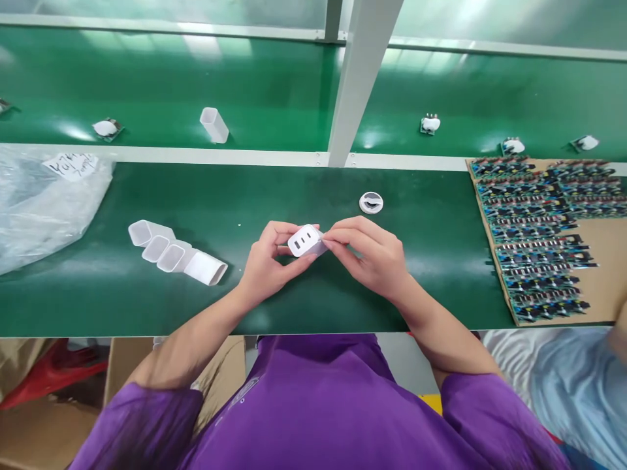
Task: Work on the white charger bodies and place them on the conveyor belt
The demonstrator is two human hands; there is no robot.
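Note:
A white charger (304, 241) with several USB ports on its face is held in my left hand (272, 258), whose fingers and thumb are closed round its sides. The port face is tilted up toward me. My right hand (369, 251) is in a pinch, thumb and fingertips pressed together at the right edge of the charger. Anything between those fingertips is too small to make out. Just beyond my right hand lies a small round white ring-shaped item (371, 203). Left of my left hand lie several white, open-ended charger shells (171, 256) in a row.
On the right, a cardboard sheet (605, 251) carries rows of circuit boards (533, 241). A clear plastic bag (46, 209) lies at the left. The shelf behind holds a shell (214, 125) and several small board assemblies (430, 124). A white post (360, 78) stands ahead.

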